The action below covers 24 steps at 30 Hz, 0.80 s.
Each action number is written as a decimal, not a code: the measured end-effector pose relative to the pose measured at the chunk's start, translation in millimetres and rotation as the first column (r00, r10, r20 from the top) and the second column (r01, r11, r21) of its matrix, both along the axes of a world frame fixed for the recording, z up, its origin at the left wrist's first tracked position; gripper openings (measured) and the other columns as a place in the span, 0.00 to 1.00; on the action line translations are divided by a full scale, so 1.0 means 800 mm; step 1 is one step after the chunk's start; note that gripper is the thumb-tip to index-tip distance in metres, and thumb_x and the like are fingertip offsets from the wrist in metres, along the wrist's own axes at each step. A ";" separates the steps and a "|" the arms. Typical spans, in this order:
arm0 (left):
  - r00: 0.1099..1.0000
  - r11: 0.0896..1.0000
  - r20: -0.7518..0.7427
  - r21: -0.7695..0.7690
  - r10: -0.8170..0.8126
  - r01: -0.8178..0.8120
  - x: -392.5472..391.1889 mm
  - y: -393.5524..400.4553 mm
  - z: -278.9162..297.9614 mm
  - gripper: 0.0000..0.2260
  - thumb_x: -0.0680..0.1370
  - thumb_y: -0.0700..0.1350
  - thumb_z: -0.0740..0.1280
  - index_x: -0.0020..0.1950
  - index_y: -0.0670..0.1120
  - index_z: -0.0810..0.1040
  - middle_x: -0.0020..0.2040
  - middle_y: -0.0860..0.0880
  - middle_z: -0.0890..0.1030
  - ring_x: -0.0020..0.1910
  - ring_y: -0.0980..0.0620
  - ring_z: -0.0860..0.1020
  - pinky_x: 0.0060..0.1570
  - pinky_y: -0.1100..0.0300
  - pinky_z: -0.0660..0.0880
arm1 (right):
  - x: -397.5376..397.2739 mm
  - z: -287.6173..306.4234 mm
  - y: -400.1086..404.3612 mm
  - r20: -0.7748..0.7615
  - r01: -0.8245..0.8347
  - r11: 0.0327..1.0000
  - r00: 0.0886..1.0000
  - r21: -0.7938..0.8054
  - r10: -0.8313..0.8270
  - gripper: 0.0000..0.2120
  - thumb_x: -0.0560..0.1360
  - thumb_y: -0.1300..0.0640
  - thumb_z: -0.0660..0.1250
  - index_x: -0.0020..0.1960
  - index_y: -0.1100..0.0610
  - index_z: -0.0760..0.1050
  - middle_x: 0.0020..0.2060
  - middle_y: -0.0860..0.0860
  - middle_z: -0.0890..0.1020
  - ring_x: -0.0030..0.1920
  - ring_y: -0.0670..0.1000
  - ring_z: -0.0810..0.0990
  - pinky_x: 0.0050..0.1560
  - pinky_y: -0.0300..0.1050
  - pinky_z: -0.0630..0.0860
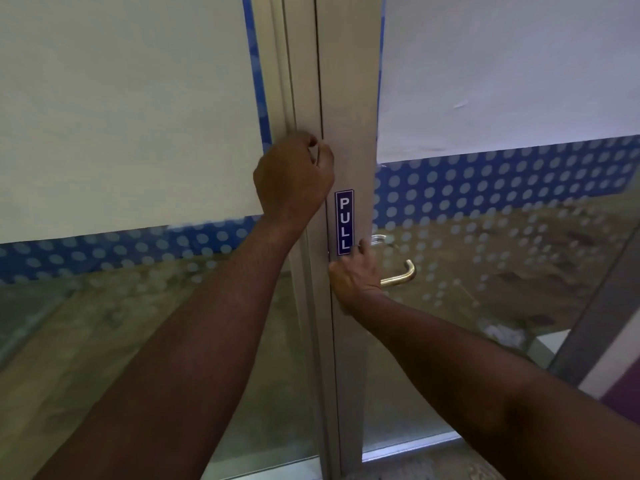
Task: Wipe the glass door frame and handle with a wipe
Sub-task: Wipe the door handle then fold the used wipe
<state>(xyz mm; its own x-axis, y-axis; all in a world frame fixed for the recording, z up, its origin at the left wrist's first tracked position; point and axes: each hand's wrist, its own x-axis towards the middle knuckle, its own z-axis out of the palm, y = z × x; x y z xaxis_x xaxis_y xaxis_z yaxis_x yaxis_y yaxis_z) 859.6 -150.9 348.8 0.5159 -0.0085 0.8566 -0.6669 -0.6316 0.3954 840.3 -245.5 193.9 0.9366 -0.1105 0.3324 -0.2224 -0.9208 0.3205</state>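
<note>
Door frame [346,109] at twelve o'clock: our left hand [294,174] rubs it, fingers clenched, wipe hidden; right hand [353,275] grips the handle [401,275] at three o'clock, likely next.

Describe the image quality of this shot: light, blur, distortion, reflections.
Head view: dim, flat indoor light, so both forearms read dark; wide-angle bending bows the door frame and tilts the glass edges; the left hand and right hand are slightly soft from motion; the PULL sticker stays legible; the handle carries a small glint; the lower glass shows murky reflections.
</note>
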 end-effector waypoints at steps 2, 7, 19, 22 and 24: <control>0.996 0.999 0.093 0.041 0.012 -0.016 0.007 -0.011 0.012 0.10 0.80 0.49 0.65 0.51 0.45 0.82 0.42 0.48 0.82 0.38 0.55 0.75 0.36 0.64 0.64 | 0.001 0.001 -0.003 0.007 -0.025 0.999 1.000 0.032 0.024 0.17 0.71 0.52 0.72 0.54 0.61 0.78 0.49 0.60 0.81 0.55 0.61 0.75 0.59 0.56 0.64; 0.938 0.980 0.333 0.137 0.091 -0.144 0.040 -0.034 0.029 0.16 0.80 0.51 0.64 0.59 0.39 0.78 0.55 0.40 0.79 0.54 0.42 0.77 0.49 0.54 0.74 | 0.000 0.001 -0.012 0.189 0.072 0.912 0.969 0.404 -0.160 0.05 0.73 0.54 0.69 0.46 0.54 0.81 0.38 0.52 0.83 0.44 0.53 0.77 0.53 0.50 0.65; 0.852 0.932 0.479 0.161 0.212 -0.323 0.097 -0.063 0.014 0.36 0.82 0.65 0.53 0.78 0.38 0.61 0.77 0.37 0.63 0.78 0.40 0.59 0.77 0.49 0.50 | 0.009 -0.010 -0.007 0.207 0.077 0.920 0.964 0.385 -0.167 0.08 0.75 0.53 0.66 0.48 0.56 0.81 0.41 0.54 0.83 0.53 0.53 0.79 0.73 0.53 0.46; 0.823 0.927 0.513 0.126 0.243 -0.353 0.106 -0.066 0.012 0.36 0.82 0.65 0.53 0.77 0.38 0.63 0.77 0.38 0.65 0.77 0.40 0.61 0.77 0.49 0.52 | 0.008 -0.014 -0.003 0.122 -0.003 0.983 0.992 0.186 -0.020 0.13 0.73 0.54 0.68 0.53 0.60 0.80 0.57 0.60 0.80 0.70 0.59 0.67 0.71 0.55 0.32; 0.812 0.922 0.521 0.111 0.263 -0.370 0.107 -0.067 0.012 0.35 0.82 0.65 0.53 0.76 0.38 0.64 0.76 0.38 0.66 0.76 0.40 0.62 0.76 0.49 0.54 | 0.006 -0.011 -0.006 0.124 -0.006 0.983 0.992 0.186 -0.017 0.13 0.73 0.54 0.68 0.54 0.60 0.80 0.57 0.60 0.80 0.69 0.59 0.67 0.72 0.55 0.33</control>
